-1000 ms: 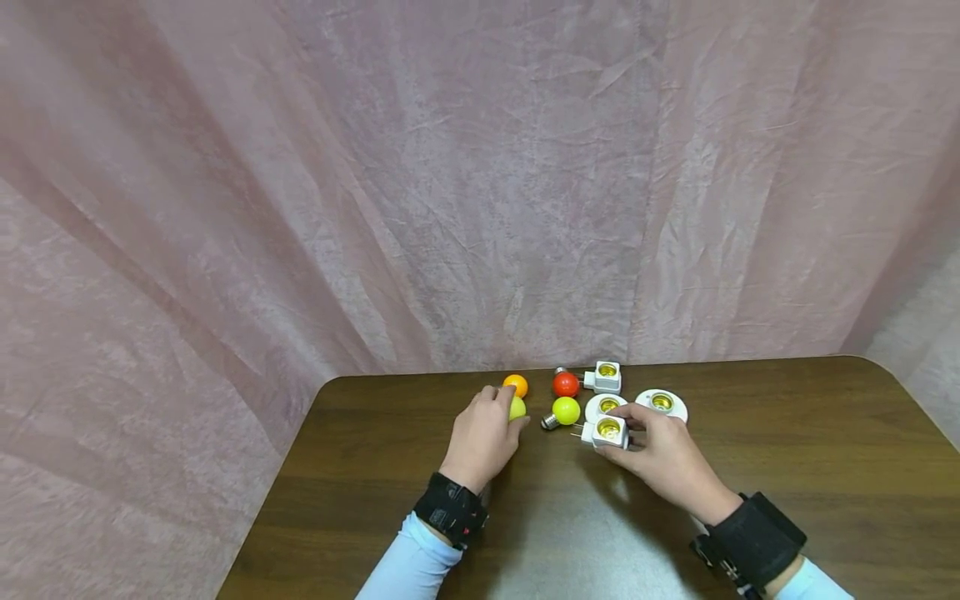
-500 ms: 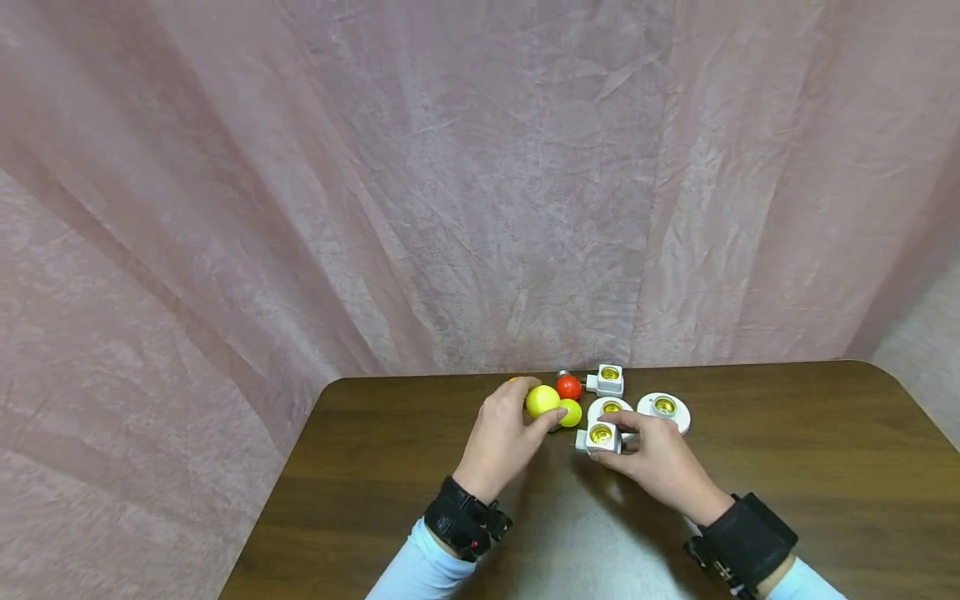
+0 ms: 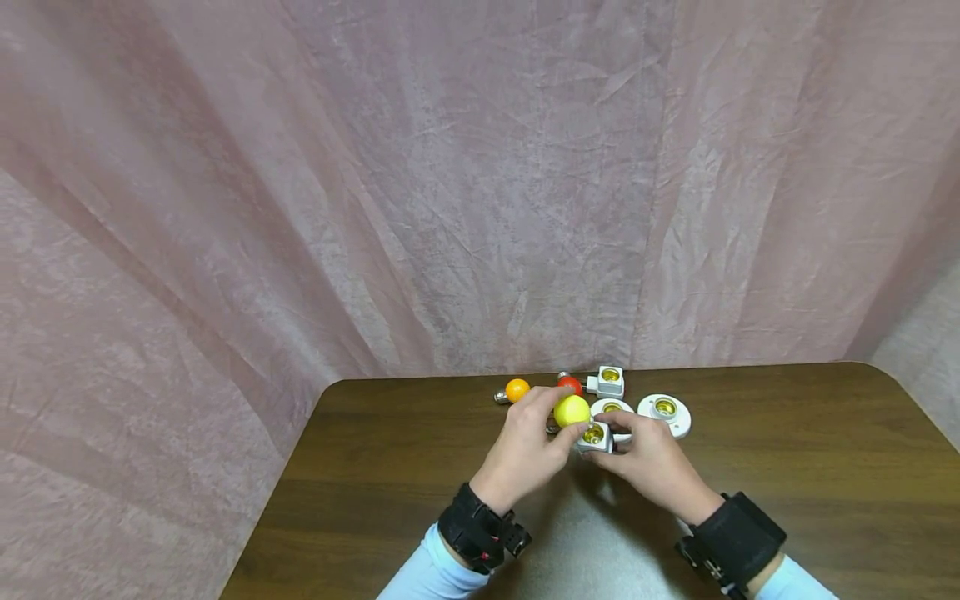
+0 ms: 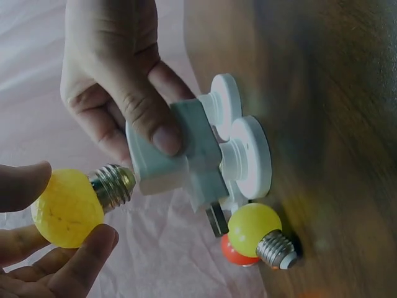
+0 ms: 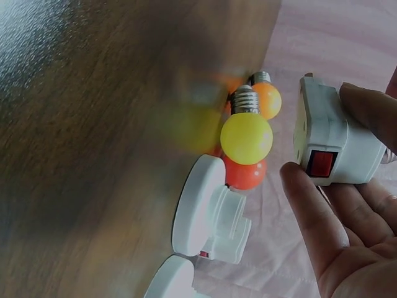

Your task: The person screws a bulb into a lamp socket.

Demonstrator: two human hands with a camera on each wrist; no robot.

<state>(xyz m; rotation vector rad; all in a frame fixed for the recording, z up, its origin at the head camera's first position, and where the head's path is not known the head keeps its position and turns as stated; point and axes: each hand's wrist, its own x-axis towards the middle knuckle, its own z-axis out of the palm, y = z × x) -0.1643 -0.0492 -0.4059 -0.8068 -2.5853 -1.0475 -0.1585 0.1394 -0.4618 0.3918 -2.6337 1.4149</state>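
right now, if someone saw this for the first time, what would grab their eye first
Likely the yellow bulb in the left hand, its metal screw base close to the white socket block that the right hand holds. Next, in the head view, the orange bulb to its left and the partly hidden red bulb, both near the far edge of the brown table.

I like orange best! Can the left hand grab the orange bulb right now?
Probably not right away: the left hand holds a yellow bulb, though the orange bulb lies uncovered on the table.
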